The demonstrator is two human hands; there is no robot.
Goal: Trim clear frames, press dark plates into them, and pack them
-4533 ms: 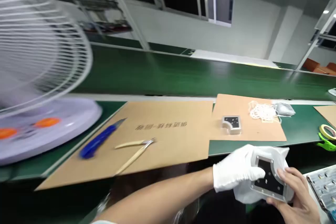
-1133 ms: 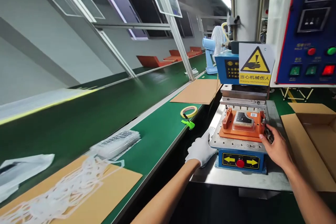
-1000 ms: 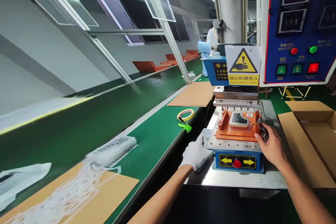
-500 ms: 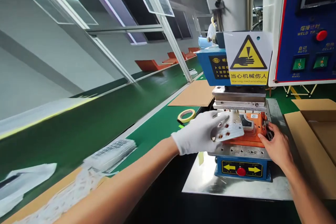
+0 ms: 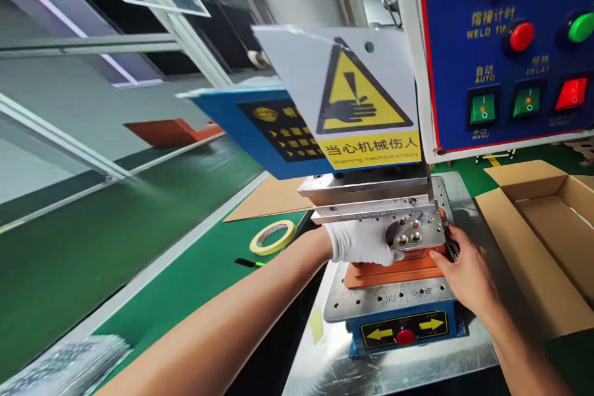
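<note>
My left hand (image 5: 359, 242), in a white glove, grips a small metal plate with bolts (image 5: 415, 232) and holds it flat on top of the orange fixture (image 5: 392, 273) of a press machine. My bare right hand (image 5: 466, 269) rests against the right side of the fixture, fingers curled on a dark part there that I cannot make out. The press head (image 5: 366, 195) hangs just above the plate. The part inside the fixture is hidden under the plate.
A yellow hand-crush warning sign (image 5: 357, 99) hangs above the press. A blue control panel (image 5: 505, 49) with red and green buttons stands to the right. A red button (image 5: 405, 336) sits at the machine's front. Open cardboard box (image 5: 538, 241) right; yellow tape roll (image 5: 273, 237) on the green bench left.
My left hand picked up the metal plate and has carried it over the orange fixture, setting it down flat. My head has moved closer to the press. The right hand stayed at the fixture's side.
</note>
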